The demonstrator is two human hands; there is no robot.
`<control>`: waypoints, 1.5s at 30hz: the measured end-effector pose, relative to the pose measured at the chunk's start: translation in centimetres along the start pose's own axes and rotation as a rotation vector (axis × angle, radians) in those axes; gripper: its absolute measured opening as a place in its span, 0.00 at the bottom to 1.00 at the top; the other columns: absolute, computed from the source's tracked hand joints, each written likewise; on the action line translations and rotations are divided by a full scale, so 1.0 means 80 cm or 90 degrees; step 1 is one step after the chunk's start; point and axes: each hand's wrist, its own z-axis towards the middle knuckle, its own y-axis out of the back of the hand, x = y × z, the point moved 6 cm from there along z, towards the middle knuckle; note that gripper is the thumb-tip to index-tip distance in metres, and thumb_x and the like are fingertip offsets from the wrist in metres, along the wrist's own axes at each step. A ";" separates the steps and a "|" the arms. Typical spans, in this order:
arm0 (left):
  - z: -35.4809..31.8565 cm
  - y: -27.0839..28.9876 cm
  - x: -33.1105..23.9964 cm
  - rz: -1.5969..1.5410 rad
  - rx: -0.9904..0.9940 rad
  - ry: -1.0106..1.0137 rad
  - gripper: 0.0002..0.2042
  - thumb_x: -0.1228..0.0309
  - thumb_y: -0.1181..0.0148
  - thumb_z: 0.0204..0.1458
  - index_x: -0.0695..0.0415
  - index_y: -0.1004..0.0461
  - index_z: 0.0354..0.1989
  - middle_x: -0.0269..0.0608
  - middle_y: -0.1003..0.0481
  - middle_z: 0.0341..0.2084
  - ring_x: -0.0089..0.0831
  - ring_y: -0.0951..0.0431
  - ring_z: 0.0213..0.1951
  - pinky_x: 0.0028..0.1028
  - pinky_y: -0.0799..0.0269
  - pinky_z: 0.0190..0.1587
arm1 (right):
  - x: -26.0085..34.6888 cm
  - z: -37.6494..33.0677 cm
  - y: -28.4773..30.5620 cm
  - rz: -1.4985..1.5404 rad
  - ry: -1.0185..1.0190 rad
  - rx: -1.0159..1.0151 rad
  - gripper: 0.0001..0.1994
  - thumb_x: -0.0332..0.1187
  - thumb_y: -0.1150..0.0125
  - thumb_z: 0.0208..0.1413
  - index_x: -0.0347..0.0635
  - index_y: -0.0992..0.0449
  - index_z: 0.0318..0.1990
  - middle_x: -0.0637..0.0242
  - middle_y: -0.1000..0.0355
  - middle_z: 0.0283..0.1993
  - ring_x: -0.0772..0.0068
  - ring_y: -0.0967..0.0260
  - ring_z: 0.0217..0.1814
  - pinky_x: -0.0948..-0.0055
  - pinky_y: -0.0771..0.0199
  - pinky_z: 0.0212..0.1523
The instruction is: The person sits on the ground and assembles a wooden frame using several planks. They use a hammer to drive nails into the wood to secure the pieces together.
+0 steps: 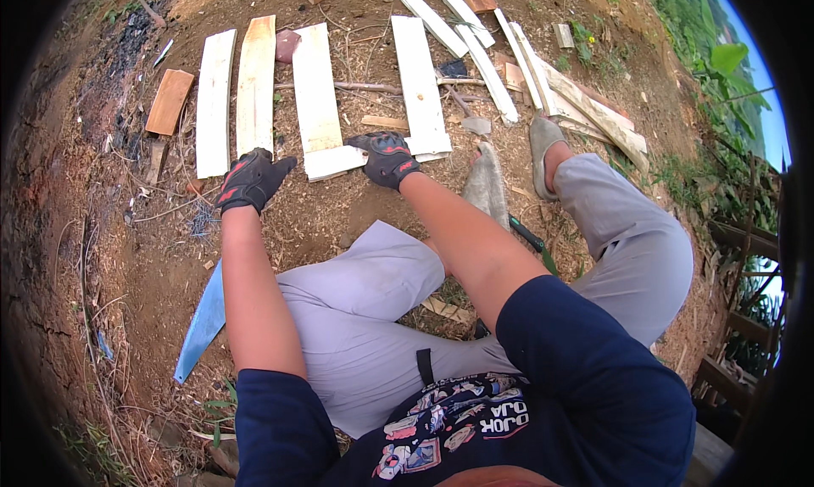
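Note:
My left hand (254,181), in a black glove with red marks, is at the near end of a pale wooden board (257,88). Its fingers bend onto that end while the thumb points out to the right. Across the near ends of two more upright-lying boards, a left one (314,84) and a right one (418,75), runs a short crosspiece (335,160). My right hand (387,159), gloved alike, grips this crosspiece near its middle, covering part of it. Left of my left hand's board lies another pale board (215,101).
A blue saw blade (202,321) lies by my left forearm. Short reddish wood blocks (170,102) and several pale strips (487,71) are scattered on the dirt. A grey cloth-like shoe (487,181) and a green-and-black handle (527,232) lie near my right leg.

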 end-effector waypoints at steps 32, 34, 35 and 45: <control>-0.001 0.000 -0.004 -0.004 0.019 0.005 0.38 0.36 0.38 0.56 0.61 0.19 0.58 0.60 0.20 0.57 0.52 0.20 0.60 0.46 0.24 0.62 | 0.017 -0.012 0.034 0.063 -0.056 0.064 0.27 0.33 0.48 0.62 0.66 0.24 0.69 0.60 0.21 0.64 0.52 0.25 0.67 0.51 0.33 0.72; -0.003 0.001 -0.004 -0.005 0.023 0.009 0.38 0.36 0.37 0.56 0.62 0.19 0.58 0.61 0.21 0.57 0.52 0.20 0.60 0.46 0.24 0.62 | 0.018 -0.012 0.033 0.059 -0.054 0.064 0.28 0.32 0.48 0.61 0.66 0.24 0.69 0.60 0.22 0.66 0.53 0.26 0.68 0.50 0.35 0.73; -0.002 -0.001 -0.003 -0.004 0.017 0.007 0.38 0.36 0.37 0.56 0.61 0.20 0.58 0.61 0.21 0.57 0.52 0.20 0.60 0.46 0.24 0.62 | 0.017 -0.012 0.032 0.057 -0.053 0.064 0.28 0.32 0.48 0.61 0.66 0.25 0.69 0.61 0.23 0.66 0.53 0.26 0.69 0.50 0.35 0.74; -0.001 -0.004 -0.004 -0.009 0.014 0.001 0.39 0.36 0.36 0.55 0.61 0.21 0.60 0.59 0.21 0.59 0.51 0.20 0.60 0.45 0.25 0.62 | 0.008 -0.008 0.017 0.058 -0.036 0.062 0.34 0.25 0.47 0.55 0.67 0.27 0.71 0.65 0.25 0.70 0.54 0.29 0.72 0.49 0.40 0.77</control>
